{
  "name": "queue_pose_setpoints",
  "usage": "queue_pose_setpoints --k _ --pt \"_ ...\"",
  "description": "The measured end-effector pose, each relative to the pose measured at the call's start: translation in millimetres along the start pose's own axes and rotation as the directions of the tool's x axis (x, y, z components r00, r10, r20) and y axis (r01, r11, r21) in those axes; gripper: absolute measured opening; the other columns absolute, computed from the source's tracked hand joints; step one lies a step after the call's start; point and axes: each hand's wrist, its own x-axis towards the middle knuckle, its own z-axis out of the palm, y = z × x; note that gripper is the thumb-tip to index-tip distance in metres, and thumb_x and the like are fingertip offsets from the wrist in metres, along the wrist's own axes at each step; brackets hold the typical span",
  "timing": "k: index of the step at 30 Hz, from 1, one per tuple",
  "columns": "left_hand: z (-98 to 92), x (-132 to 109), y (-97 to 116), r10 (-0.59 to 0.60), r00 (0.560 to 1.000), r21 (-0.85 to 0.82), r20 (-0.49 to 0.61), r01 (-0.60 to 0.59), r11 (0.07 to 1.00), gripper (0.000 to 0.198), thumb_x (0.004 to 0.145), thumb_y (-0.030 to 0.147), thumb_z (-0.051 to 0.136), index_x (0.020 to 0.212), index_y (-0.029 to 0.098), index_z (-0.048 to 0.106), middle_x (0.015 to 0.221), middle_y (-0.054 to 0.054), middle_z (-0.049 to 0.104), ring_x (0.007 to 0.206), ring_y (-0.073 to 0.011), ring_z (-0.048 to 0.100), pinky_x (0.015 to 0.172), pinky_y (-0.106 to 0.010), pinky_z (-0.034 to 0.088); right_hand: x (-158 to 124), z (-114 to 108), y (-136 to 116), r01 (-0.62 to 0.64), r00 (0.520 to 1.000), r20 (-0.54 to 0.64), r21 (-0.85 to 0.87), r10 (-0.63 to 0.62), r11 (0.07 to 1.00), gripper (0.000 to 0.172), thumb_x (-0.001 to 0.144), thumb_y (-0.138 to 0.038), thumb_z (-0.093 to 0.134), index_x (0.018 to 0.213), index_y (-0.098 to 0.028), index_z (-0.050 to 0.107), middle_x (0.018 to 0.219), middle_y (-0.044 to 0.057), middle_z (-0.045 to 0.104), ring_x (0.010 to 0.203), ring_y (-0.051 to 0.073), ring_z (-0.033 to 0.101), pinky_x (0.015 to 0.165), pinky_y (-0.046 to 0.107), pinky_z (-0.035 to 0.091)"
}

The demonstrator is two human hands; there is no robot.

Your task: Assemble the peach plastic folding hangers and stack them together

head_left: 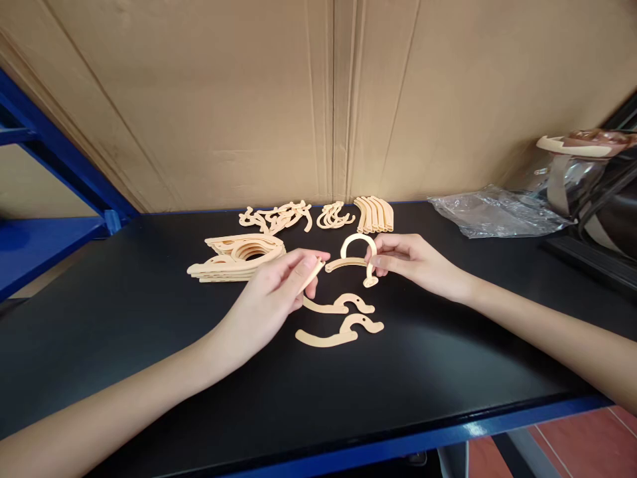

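Between the thumb and fingers of my left hand (286,279) is a slim beige hanger arm, seen end-on (311,275). My right hand (403,257) pinches a beige hanger hook (359,238), its round bend upward and its small foot pointing down. A curved hanger arm (346,263) extends leftward from beside the hook; whether it is joined to it or only held along with it, I cannot tell. Below my hands, two curved pieces with hooked ends (326,338) lie on the black tabletop. The end of the upper one is partly hidden by my left hand.
Stacked beige hanger pieces (233,265) lie left of my left hand. Along the back sit a loose pile of small curved parts (276,218), several hooks (334,216) and a row of arms (374,214). Clear plastic bag (497,211) at right; cardboard wall (223,99) behind.
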Motion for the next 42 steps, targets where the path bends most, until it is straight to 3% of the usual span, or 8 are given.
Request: queue_pose_setpoints --k 5,9,12,15,21,24,31,42 --pt "6.0 -3.9 -9.5 0.184 0.976 0.450 0.117 -0.217 0.866 0.029 0.094 0.041 0.046 0.099 0.022 0.067 0.053 0.007 0.045 0.045 -0.0081 0.037 0.046 -0.021 0.028 -2.0 4.1 2.0 -0.031 0.996 0.092 0.118 0.020 0.992 0.016 0.084 -0.031 0.067 0.084 -0.016 0.060 0.082 0.002 0.067 0.067 0.010 0.060 0.071 0.027 0.052" --pt "8.3 -1.3 -21.7 0.369 0.913 0.597 0.172 -0.394 0.699 0.021 0.087 0.025 0.049 0.086 0.020 0.069 0.052 0.006 0.048 0.047 -0.0084 0.042 0.048 -0.020 0.030 -2.0 8.8 4.1 -0.085 0.987 0.153 0.229 0.050 0.970 0.016 0.081 -0.027 0.071 0.086 -0.017 0.059 0.081 0.001 0.068 0.066 0.009 0.061 0.068 0.026 0.053" --pt "9.2 -0.6 -24.7 0.469 0.863 0.613 0.191 -0.478 0.629 0.022 0.082 0.017 0.047 0.090 0.018 0.068 0.067 0.002 0.061 0.058 -0.0110 0.050 0.052 -0.021 0.034 -0.4 10.9 6.8 -0.101 0.988 0.141 0.297 0.061 0.949 0.017 0.080 -0.026 0.072 0.089 -0.017 0.060 0.081 0.000 0.067 0.064 0.009 0.060 0.066 0.025 0.053" --pt "10.2 -0.6 -23.2 0.512 0.827 0.615 0.233 -0.533 0.581 0.023 0.084 0.015 0.047 0.096 0.017 0.066 0.072 0.001 0.062 0.069 -0.0140 0.052 0.054 -0.020 0.037 1.2 11.1 9.7 -0.112 0.990 0.119 0.347 0.075 0.931 0.026 0.080 -0.026 0.072 0.102 -0.018 0.060 0.083 0.000 0.066 0.063 0.008 0.059 0.065 0.024 0.053" --pt "11.6 -0.2 -26.5 0.484 0.834 0.582 0.265 -0.538 0.610 0.022 0.095 0.024 0.050 0.114 0.021 0.061 0.083 0.002 0.061 0.069 -0.0096 0.056 0.055 -0.018 0.039 1.8 9.5 10.4 -0.139 0.987 0.130 0.409 0.094 0.902 0.037 0.081 -0.025 0.070 0.116 -0.019 0.058 0.082 0.000 0.066 0.065 0.009 0.058 0.066 0.025 0.052" --pt "11.5 -0.1 -29.3 0.522 0.810 0.577 0.268 -0.569 0.586 0.024 0.096 0.027 0.053 0.117 0.023 0.061 0.080 0.003 0.061 0.065 -0.0086 0.056 0.055 -0.018 0.039 1.8 9.2 10.3 -0.155 0.985 0.133 0.419 0.108 0.895 0.038 0.081 -0.025 0.070 0.117 -0.018 0.058 0.081 0.000 0.066 0.065 0.009 0.058 0.068 0.024 0.051" --pt "12.2 -1.2 -26.4 0.566 0.779 0.538 0.270 -0.609 0.583 0.009 0.093 0.026 0.058 0.093 0.019 0.064 0.072 0.005 0.061 0.061 -0.0068 0.056 0.053 -0.017 0.037 2.8 8.8 13.4 -0.153 0.982 0.165 0.409 0.091 0.899 0.034 0.082 -0.024 0.070 0.114 -0.020 0.060 0.083 -0.001 0.067 0.062 0.006 0.056 0.066 0.022 0.048" --pt "12.2 -0.9 -28.3 0.598 0.737 0.551 0.315 -0.655 0.518 0.010 0.094 0.021 0.056 0.101 0.017 0.063 0.077 0.003 0.063 0.067 -0.0087 0.059 0.054 -0.018 0.038 1.6 10.7 11.0 -0.140 0.977 0.203 0.389 0.064 0.910 0.025 0.084 -0.020 0.067 0.108 -0.019 0.059 0.085 0.001 0.071 0.070 0.009 0.061 0.071 0.023 0.049"
